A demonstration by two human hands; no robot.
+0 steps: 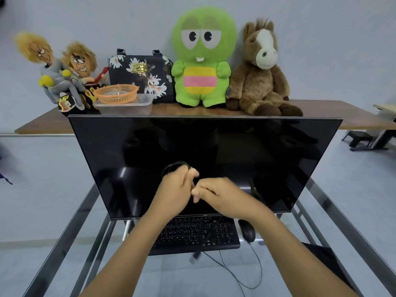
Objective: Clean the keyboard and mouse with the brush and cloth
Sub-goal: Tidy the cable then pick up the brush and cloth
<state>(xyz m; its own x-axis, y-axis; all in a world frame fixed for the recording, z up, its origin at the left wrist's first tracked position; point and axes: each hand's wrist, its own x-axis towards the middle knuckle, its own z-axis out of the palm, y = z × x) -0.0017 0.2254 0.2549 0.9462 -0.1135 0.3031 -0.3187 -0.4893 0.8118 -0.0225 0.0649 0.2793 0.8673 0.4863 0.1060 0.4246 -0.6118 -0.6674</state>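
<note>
The black keyboard (188,234) lies on the glass desk (64,243) under the monitor's lower edge, partly covered by my forearms. Just to its right sits the black mouse (247,231), its thin wire looping toward me. Both my hands are raised in front of the dark screen, fingertips nearly touching. My left hand (175,189) is closed around a small loop of black cable (174,166) that sticks out above the fingers. My right hand (214,192) pinches the same cable, whose loose end with a plug (195,257) hangs in front of the keyboard. No brush or cloth is in view.
A large dark monitor (257,157) stands right behind the keyboard. On the wooden shelf (353,116) behind it are plush toys, a floral bag (139,73), an orange basket (116,94) and a clear box. A black object lies at the desk's right edge (325,260).
</note>
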